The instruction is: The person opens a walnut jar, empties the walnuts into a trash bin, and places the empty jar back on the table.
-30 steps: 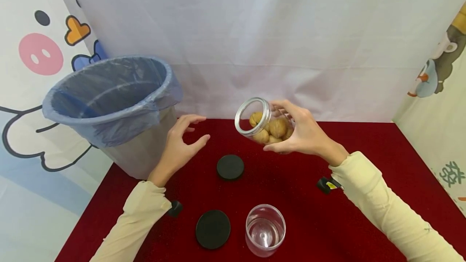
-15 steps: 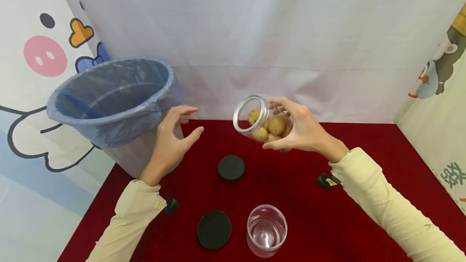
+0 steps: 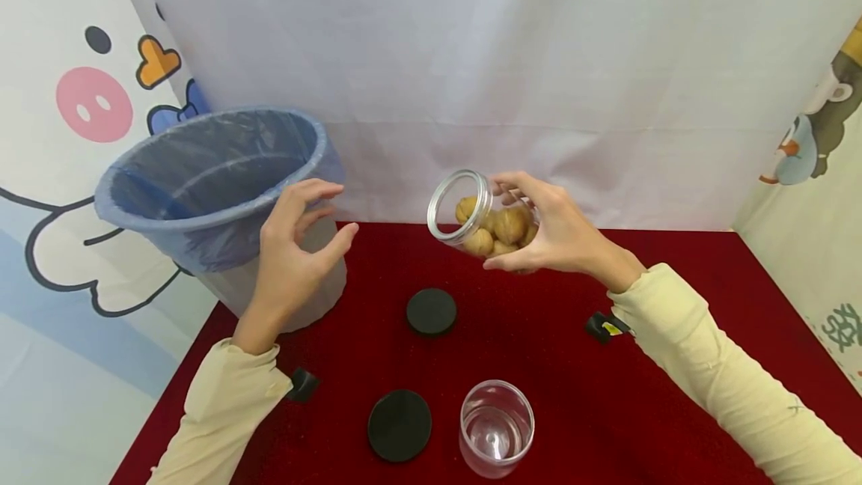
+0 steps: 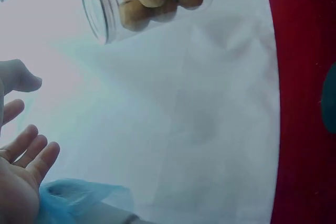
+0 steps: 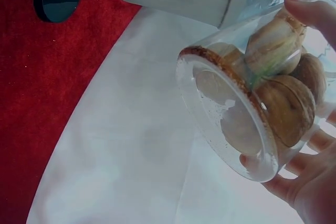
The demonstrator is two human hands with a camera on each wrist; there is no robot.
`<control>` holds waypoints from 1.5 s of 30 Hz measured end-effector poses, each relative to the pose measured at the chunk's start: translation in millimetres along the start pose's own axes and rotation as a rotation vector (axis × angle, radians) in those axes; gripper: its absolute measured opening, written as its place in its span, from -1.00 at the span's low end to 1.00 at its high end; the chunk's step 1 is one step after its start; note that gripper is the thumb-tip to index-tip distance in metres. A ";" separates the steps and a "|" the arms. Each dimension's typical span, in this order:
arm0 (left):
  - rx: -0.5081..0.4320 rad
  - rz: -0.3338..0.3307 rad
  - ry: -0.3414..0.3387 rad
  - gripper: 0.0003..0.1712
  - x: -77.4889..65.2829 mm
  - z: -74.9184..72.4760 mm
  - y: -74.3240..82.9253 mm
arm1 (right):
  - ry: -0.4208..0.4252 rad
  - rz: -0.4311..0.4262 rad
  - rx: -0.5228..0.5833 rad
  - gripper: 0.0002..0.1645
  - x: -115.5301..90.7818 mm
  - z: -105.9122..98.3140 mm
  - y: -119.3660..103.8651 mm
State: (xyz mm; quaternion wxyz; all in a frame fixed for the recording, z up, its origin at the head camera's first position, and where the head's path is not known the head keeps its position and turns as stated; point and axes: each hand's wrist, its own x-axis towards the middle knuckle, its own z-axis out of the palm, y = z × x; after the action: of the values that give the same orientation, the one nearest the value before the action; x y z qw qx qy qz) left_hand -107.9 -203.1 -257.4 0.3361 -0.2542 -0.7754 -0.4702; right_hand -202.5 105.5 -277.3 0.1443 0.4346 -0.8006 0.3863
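My right hand (image 3: 555, 227) grips a clear jar (image 3: 460, 204) around its body, tilted so its open mouth faces left. Several walnuts (image 3: 509, 225) lie inside, seen through the wall. In the right wrist view the jar's base (image 5: 231, 119) faces the camera, with brownish bits along its edge. My left hand (image 3: 289, 253) holds nothing; its fingers are loosely bent, thumb apart, in front of the bin. The left wrist view catches the jar (image 4: 107, 11) at the top, away from the left fingers (image 4: 44, 161).
A bin (image 3: 310, 298) lined with a blue bag (image 3: 269, 204) stands at the left. Two dark round lids (image 3: 431, 311) lie on the red cloth (image 3: 572, 395). A second clear jar (image 3: 497, 429) stands upright near the front. A white curtain hangs behind.
My left hand has moved left and up, away from the jar and toward the bin. The right hand still holds the tilted jar, shifted slightly left and up. The walnuts remain inside.
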 end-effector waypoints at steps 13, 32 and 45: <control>0.049 0.054 0.181 -0.57 3.1 -33.7 12.6 | -0.005 -0.043 -0.006 0.06 13.0 -0.1 -5.5; 0.079 -0.008 0.365 -0.55 -10.7 -79.7 12.4 | -0.013 -0.072 -0.034 0.06 30.1 2.9 -14.2; 0.162 -0.039 0.439 -0.53 -15.7 -101.9 3.0 | -0.011 -0.115 -0.049 0.05 46.5 5.1 -20.0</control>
State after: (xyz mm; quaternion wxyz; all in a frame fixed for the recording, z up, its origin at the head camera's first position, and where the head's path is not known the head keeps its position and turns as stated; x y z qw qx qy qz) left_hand -67.0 -294.8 -233.9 0.5070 -0.1031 -0.7237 -0.4567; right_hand -212.8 68.0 -244.5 0.1723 0.4784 -0.7843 0.3554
